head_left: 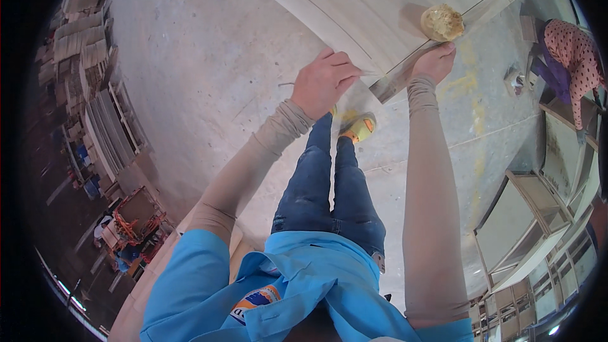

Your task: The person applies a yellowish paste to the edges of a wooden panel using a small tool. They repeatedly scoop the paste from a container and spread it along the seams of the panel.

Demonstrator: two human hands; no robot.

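Observation:
A large pale wooden panel point(373, 0) with a separate strip along its near right edge stretches away in front of me. At its near corner my left hand point(326, 82) is closed in a pinch on a thin tool point(286, 84), whose narrow end pokes out behind the hand. The tool's kind is mostly hidden by my fingers. My right hand point(434, 63) is curled against the panel's right edge, its fingers partly out of sight. Just beyond it, a round lump or tub of yellowish putty-like paste point(442, 23) sits on the panel.
On the right a person in a dotted top point(570, 50) bends over wooden pieces. Cabinet-like wooden frames point(519, 221) stand at the lower right. Stacked boards point(107, 130) line the left, with an orange-red cart-like object point(136, 215) below them. Concrete floor point(209, 76) lies around my feet.

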